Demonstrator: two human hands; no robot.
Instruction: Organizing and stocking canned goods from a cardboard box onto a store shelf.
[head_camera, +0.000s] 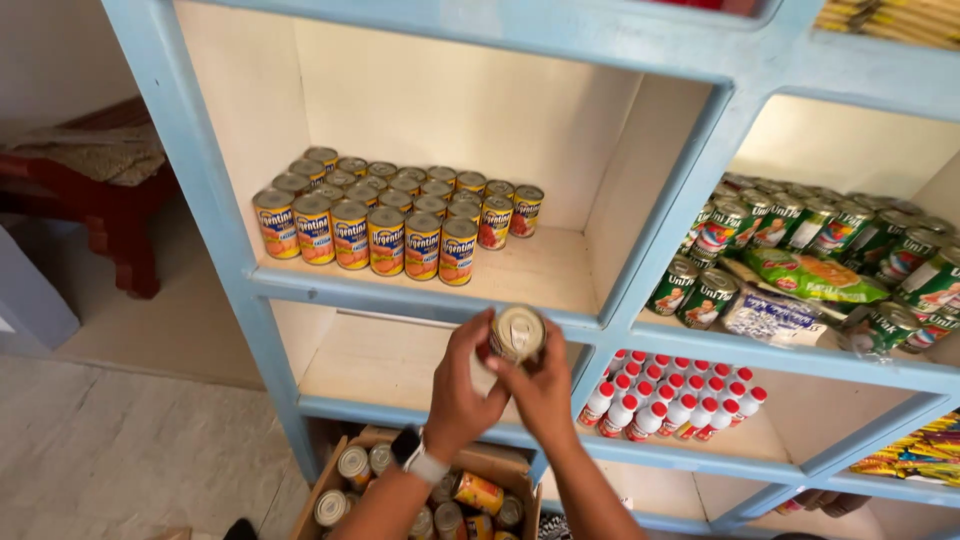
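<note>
A cardboard box of tins sits lowest, nearest the camera. Above it, the left hand and right hand rise together, fingers curled and pinching one can between them, before the blue shelf unit. Its silver pull-tab lid faces the camera; yellow-labelled cans stand in rows on the cream shelf above

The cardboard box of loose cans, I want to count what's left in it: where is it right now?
In the head view, the cardboard box sits at bottom centre, on the floor below the blue shelf unit, under the person's left forearm.
</note>
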